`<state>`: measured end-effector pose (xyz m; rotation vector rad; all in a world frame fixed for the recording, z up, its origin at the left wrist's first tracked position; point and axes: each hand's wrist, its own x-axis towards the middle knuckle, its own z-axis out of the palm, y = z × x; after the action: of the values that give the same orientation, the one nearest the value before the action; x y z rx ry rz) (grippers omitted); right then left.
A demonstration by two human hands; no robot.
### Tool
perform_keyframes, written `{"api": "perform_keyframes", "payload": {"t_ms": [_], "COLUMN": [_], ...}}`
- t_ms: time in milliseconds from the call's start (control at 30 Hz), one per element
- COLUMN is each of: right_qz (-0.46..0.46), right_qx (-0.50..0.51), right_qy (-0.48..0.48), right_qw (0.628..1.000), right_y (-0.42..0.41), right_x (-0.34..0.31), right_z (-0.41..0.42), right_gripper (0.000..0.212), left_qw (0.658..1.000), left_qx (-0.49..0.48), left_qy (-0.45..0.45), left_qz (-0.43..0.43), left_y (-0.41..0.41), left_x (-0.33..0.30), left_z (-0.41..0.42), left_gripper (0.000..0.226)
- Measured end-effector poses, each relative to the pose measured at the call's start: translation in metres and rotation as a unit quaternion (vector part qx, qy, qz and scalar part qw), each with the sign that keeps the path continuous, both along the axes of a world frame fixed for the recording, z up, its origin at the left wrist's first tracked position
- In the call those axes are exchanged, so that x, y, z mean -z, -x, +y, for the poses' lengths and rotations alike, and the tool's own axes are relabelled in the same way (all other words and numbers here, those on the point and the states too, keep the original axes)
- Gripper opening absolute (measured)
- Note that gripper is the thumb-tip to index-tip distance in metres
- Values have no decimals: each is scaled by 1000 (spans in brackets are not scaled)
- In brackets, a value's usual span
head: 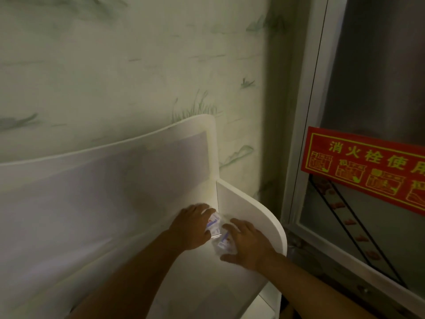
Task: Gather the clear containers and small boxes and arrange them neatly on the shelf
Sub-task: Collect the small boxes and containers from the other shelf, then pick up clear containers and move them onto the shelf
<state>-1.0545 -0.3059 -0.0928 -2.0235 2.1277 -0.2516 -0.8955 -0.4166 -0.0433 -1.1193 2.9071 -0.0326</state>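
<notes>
Fingers of left hand (192, 229) and right hand (247, 244) curled round clear containers (219, 236), white shelf (255, 217) corner, painted green wall (115, 77), red sign (365, 169) on glass cabinet (345, 238).

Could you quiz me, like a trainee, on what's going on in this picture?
1. True or false: both hands are on the clear containers.
2. Where do the containers sit? A) shelf's right back corner B) on the floor C) on the red sign
3. Fill in: the shelf stands against a painted ____.

Key:
1. True: the left hand and right hand flank them, fingers touching.
2. A
3. wall
</notes>
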Motion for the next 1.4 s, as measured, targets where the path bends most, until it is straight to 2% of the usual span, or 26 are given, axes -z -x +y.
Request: {"api": "perform_keyframes", "payload": {"t_ms": [133,367,533,633,767,1067,1233,1400], "right_qz": [-25,22,27,54,15,11,-33,-19], "right_qx": [0,-67,-106,-131,-192,-318,-388,-448], "right_qy": [18,54,85,111,114,115,116,88], "right_qw": [1000,996,990,984,975,941,914,890], "right_y": [-3,-34,-94,-149,-241,-471,-596,-695], "right_x": [-46,-143,-194,-210,-214,-228,-234,-225], "right_z": [0,-13,-15,-12,5,82,140,188], "right_gripper": [72,65,65,62,59,58,57,59], "left_qw": [999,999,997,992,983,952,924,896], "left_qx": [2,-36,-61,-112,-175,-289,-369,-434], "left_qy": [-43,29,55,67,61,96,98,89], "left_qz": [5,0,3,3,-12,-11,14,-3], "left_y": [-19,-83,-152,-215,-316,-556,-687,-783], "left_x": [-37,-117,-167,-180,-183,-202,-188,-169], "left_z": [8,34,66,87,125,259,345,422], "left_gripper": [61,53,51,53,55,55,50,49]}}
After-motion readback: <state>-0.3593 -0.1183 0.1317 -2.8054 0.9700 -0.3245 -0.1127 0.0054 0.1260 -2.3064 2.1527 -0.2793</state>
